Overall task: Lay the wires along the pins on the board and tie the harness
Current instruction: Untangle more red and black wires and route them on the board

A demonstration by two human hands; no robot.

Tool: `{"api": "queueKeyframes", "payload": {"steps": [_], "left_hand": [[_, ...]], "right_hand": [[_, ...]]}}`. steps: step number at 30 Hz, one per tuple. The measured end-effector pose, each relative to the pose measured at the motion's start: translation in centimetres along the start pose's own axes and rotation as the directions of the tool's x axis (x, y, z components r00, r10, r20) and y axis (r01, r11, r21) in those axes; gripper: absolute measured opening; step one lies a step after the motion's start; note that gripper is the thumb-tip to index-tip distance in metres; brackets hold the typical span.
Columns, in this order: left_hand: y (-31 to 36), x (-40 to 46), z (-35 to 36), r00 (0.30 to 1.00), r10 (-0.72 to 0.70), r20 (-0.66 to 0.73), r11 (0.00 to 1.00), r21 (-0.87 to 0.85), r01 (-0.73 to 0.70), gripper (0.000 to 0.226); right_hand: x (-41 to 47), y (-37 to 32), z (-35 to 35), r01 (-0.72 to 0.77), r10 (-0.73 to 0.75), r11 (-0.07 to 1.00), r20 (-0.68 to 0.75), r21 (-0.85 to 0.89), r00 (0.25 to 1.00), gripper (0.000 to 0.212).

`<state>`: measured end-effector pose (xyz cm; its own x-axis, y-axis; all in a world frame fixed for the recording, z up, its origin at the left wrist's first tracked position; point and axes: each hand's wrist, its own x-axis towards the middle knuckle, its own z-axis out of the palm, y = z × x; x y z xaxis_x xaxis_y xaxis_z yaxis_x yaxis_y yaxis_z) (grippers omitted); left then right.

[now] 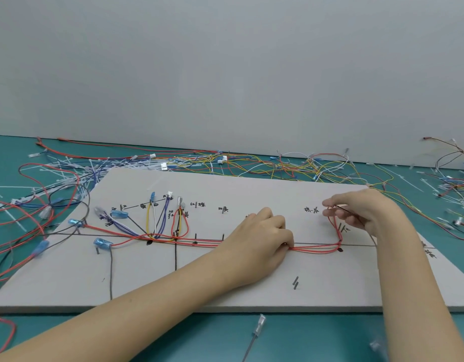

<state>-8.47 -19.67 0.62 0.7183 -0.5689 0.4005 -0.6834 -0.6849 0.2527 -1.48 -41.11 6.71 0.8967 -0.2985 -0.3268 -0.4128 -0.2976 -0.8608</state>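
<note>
A grey board (225,288) with drawn lines, labels and short dark pins lies on the teal table. A bundle of red wires (314,249) runs along the horizontal line from blue-sleeved terminals (102,242) on the left to a pin (340,249) at the right, then bends upward. My left hand (262,239) rests on the board mid-line and pinches the red bundle at its fingertips. My right hand (361,207) hovers at the upper right and pinches the red wire ends together with a thin dark wire. Yellow, white, purple and red loops (157,218) rise to upper pins.
Loose wires in many colours (291,165) and white cable ties (76,168) lie tangled behind and left of the board. More wires pile at the far right (455,184). A clear-sleeved terminal on a grey wire (258,329) lies in front of the board.
</note>
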Motion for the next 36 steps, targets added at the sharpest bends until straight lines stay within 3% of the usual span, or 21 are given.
{"api": "queueKeyframes", "payload": {"steps": [8, 11, 15, 21, 26, 30, 36], "left_hand": [[0.1, 0.0, -0.1, 1.000, -0.011, 0.013, 1.000, 0.003, 0.011, 0.024], [0.1, 0.0, -0.1, 1.000, -0.010, 0.010, 1.000, -0.002, 0.010, 0.024], [0.1, 0.0, -0.1, 1.000, -0.008, 0.003, 1.000, -0.003, 0.008, 0.024], [0.0, 0.0, -0.1, 1.000, -0.002, 0.001, 1.000, -0.014, 0.002, 0.023], [0.1, 0.0, -0.1, 1.000, -0.003, -0.004, 1.000, -0.015, 0.003, 0.023], [0.1, -0.1, -0.1, 1.000, -0.002, -0.001, 1.000, -0.014, 0.002, 0.023], [0.2, 0.0, 0.0, 1.000, -0.013, 0.002, 1.000, -0.020, 0.013, 0.023]], "right_hand": [[0.3, 0.4, 1.0, 0.041, -0.042, 0.990, 0.005, 0.138, 0.999, 0.012], [0.6, 0.8, 1.3, 0.089, -0.089, 0.996, -0.030, 0.011, 0.996, 0.027], [0.3, 1.2, 1.9, 0.135, -0.128, 0.984, 0.064, -0.119, 0.990, 0.022], [0.2, 1.2, 2.6, 0.272, -0.251, 0.873, 0.104, -0.406, 0.962, 0.025], [0.4, 1.5, 2.4, 0.398, -0.394, 0.806, 0.104, -0.438, 0.913, 0.018], [1.1, 2.2, 2.4, 0.446, -0.467, 0.804, 0.045, -0.393, 0.883, 0.009], [2.2, 2.7, 2.5, 0.399, -0.493, 0.831, -0.184, -0.387, 0.850, 0.002]]}}
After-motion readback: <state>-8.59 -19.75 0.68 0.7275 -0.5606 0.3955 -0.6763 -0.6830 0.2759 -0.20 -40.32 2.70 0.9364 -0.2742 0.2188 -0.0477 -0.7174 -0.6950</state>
